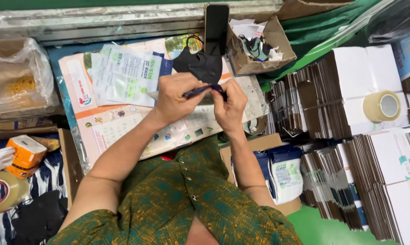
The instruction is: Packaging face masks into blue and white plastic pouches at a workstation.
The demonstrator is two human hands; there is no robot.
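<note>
The left hand (175, 97) pinches the left end of a folded dark face mask (204, 90), held at centre above the printed sheets (123, 122). The right hand (231, 106) grips its other end; a black mask (200, 66) lies at twelve o'clock, a tape roll (382, 105) at three.

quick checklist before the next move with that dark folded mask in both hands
1. Both hands on the piece: left hand and right hand pinch the dark folded mask between the fingertips: ok.
2. Mask folded flat and even: mostly hidden by the fingers: cannot tell.
3. White pouches in reach: stacked just left of the hands: ok.
4. Another black mask ready: lies right behind the hands: ok.
5. Bare spot to work on: printed sheets under the hands are crowded: not ok.
6. Ear loops free: not visible: cannot tell.
</note>
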